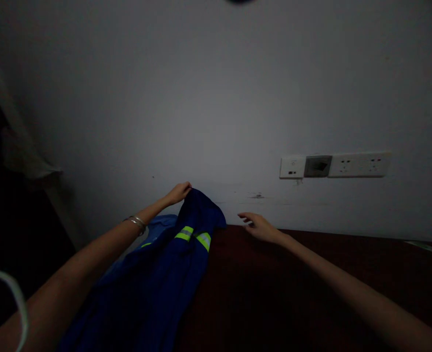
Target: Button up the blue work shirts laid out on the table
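Head view: left hand [179, 192] pinches a blue, yellow-banded cloth garment [177, 274], dimly seen, seemingly to hold it up; right hand [260, 228] spread.

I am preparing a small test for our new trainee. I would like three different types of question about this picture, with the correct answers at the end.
1. Multiple choice: which of the hands grips the dark blue garment?
A) only the left
B) only the right
C) both together

2. True or false: the silvery bracelet is on the right wrist.

3. Fill in the blank: the socket panels are mounted on the ____.

Key
1. A. The left hand pinches it; the right hand is apart from it, with nothing in its grasp.
2. False. The silvery bracelet is on the left wrist.
3. wall
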### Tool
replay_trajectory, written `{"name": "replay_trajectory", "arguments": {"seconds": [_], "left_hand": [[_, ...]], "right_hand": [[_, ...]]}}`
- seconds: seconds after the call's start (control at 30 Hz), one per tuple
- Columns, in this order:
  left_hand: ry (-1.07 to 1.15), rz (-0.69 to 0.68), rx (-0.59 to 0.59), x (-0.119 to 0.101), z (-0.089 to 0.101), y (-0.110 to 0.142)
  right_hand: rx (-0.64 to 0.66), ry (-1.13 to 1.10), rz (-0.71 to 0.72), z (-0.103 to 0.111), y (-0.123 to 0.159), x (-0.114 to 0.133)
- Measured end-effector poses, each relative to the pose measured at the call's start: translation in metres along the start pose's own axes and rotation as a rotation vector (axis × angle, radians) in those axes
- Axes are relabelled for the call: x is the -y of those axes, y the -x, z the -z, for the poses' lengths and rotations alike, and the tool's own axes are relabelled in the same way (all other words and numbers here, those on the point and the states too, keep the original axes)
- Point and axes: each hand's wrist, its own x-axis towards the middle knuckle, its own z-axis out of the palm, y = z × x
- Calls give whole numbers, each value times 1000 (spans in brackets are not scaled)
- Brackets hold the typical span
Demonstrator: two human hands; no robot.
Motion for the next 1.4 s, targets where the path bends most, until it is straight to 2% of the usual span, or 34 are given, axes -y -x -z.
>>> {"name": "replay_trajectory", "arguments": {"seconds": [0.1,0.23,0.27,0.3,0.37,0.47,0.53,0.63,0.73,0.83,1.0,1.2,1.4], "left_hand": [[25,-37,-58,-10,38,-1],[35,-57,-129,-31,89,1],[37,-66,-144,-37,100,2],[38,-75,-159,-43,111,2],[42,-88,-186,-54,131,3],[67,-89,-224,-68,154,5],[106,-59,-239,-76,166,7],[232,69,-226,-84,178,11],[316,177,-215,-89,188,14],[239,204,-288,-92,197,12],[136,168,-403,-105,226,0],[216,66,-439,-144,282,-15],[317,-30,-408,-188,330,-28]], "right_hand": [[-13,-74,-5,6,-36,13],[-184,-143,-48,27,-74,39],[-194,-181,-59,33,-82,47],[-177,-234,-69,38,-88,56],[-58,-362,-87,45,-96,75],[241,-504,-94,45,-99,104],[391,-549,-96,42,-98,119],[445,-574,-107,43,-95,133],[355,-487,-102,56,-94,141],[243,-370,-92,82,-94,151],[211,-337,-105,133,-92,175],[110,-411,-63,198,-78,209],[-98,-459,-31,270,-56,240]]}}
